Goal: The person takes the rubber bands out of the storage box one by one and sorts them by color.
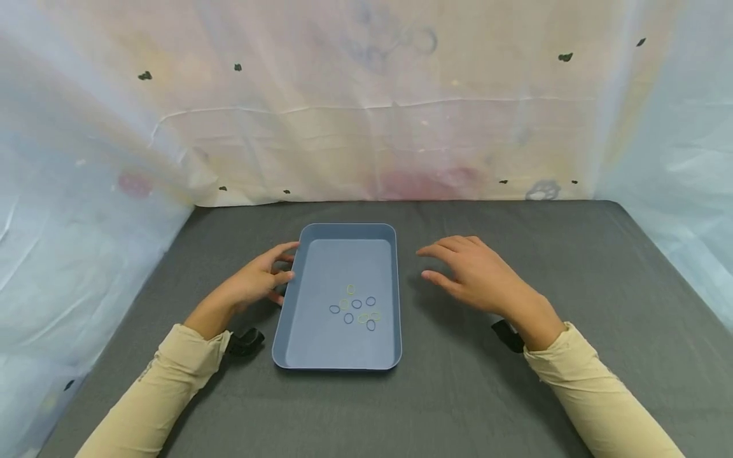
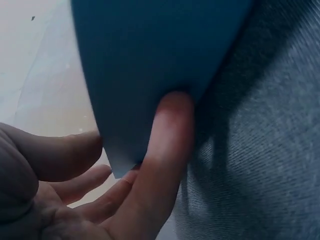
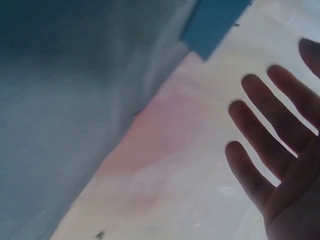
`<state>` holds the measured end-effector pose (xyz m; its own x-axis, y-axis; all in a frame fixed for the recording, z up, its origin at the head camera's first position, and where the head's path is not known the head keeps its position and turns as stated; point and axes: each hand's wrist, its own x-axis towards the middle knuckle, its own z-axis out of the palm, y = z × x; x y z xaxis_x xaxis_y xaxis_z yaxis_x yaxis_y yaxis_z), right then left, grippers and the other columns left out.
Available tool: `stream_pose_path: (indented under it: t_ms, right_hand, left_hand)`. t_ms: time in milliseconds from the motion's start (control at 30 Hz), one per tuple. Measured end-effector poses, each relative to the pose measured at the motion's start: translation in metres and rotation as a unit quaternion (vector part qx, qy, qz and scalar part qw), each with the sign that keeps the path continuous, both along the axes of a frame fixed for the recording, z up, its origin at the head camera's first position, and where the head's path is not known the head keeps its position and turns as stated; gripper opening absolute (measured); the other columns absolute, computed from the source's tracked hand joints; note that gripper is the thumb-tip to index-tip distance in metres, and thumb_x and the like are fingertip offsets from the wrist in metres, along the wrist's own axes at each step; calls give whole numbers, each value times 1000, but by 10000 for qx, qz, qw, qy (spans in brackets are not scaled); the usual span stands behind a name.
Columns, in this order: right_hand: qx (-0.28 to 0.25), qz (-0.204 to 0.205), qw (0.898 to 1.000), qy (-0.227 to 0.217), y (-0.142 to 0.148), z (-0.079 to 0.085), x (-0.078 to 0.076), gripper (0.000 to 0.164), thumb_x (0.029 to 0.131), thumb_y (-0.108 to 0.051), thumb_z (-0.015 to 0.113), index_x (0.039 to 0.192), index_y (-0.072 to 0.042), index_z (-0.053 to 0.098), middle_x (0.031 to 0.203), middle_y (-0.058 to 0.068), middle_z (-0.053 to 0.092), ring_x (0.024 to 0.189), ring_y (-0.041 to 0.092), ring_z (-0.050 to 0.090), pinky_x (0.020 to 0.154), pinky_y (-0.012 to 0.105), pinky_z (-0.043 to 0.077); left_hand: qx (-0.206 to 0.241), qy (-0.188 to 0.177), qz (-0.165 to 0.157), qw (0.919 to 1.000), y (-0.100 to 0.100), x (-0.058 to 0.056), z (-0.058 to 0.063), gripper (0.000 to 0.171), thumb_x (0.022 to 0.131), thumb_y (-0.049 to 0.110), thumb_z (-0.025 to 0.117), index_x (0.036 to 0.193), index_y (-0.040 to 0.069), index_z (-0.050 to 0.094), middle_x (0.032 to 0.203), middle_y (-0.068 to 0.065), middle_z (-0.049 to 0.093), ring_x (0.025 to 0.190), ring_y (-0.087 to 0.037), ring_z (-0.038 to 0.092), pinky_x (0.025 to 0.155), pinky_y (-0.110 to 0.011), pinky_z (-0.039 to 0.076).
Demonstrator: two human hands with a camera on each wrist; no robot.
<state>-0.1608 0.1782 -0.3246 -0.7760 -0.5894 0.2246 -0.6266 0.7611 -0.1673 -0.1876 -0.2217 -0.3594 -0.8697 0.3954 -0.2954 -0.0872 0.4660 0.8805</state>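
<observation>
A shallow blue-grey tray (image 1: 332, 350) lies lengthwise on the dark table. Small thin rings like rubber bands, several dark blue ones (image 1: 349, 322) and several yellow ones (image 1: 350, 293), are scattered over its middle and lower right floor. My left hand (image 1: 258, 277) is at the tray's left side, fingertips against the outer wall. Seen from the left wrist, a fingertip presses the side wall (image 2: 135, 60) and the other fingers spread around the tray's corner. To the right of the tray, my right hand (image 1: 472, 270) hovers over the table with loosely spread fingers and holds nothing.
Dark grey cloth covers the table (image 1: 572, 267). Pale, stained sheeting (image 1: 372, 146) hangs along the back edge and at both sides. A black strap-like piece (image 1: 246, 342) is on the left wrist, another (image 1: 508, 336) on the right.
</observation>
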Motion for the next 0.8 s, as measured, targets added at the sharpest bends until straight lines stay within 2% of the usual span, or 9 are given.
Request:
stream_pose_path:
  t_ms: [167,267,367,533,800]
  right_hand:
    - [-12,351,9992,-205,-29,13,0,34,93,-35,70,124,-20,69,120,-1,69,115,22,62,103,48,47]
    - [-92,540,9977,-391,-46,13,0,30,92,-33,72,120,-21,70,118,-3,69,113,19,62,101,44,49]
    - [-25,753,9962,-429,-57,6,-1,27,92,-32,72,116,-20,72,115,-4,69,110,18,62,100,42,49]
    - [159,1059,9934,-410,-68,-10,-4,25,91,-33,73,113,-21,73,110,-4,69,105,16,62,99,42,48]
    - [-27,1150,9925,-418,-73,-20,-5,14,85,-30,80,97,-24,76,100,-8,69,101,14,62,103,41,44]
  left_hand:
    - [-50,-174,-98,9998,-1,-4,1,70,104,1,46,162,17,9,160,-26,17,125,-43,50,73,-41,61]
    - [-12,-245,-208,9995,0,-5,2,71,104,1,45,162,17,7,161,-25,16,127,-43,48,73,-42,61]
    - [59,-238,-300,9992,0,-6,2,72,104,2,46,162,18,7,162,-25,14,128,-44,48,74,-43,61]
    - [80,-211,-373,9991,-4,-6,2,72,104,3,46,162,20,6,163,-21,10,124,-37,51,76,-41,61]
    - [389,-332,-392,9979,-9,-5,1,72,103,2,49,162,17,10,162,-21,12,117,-29,57,78,-42,61]
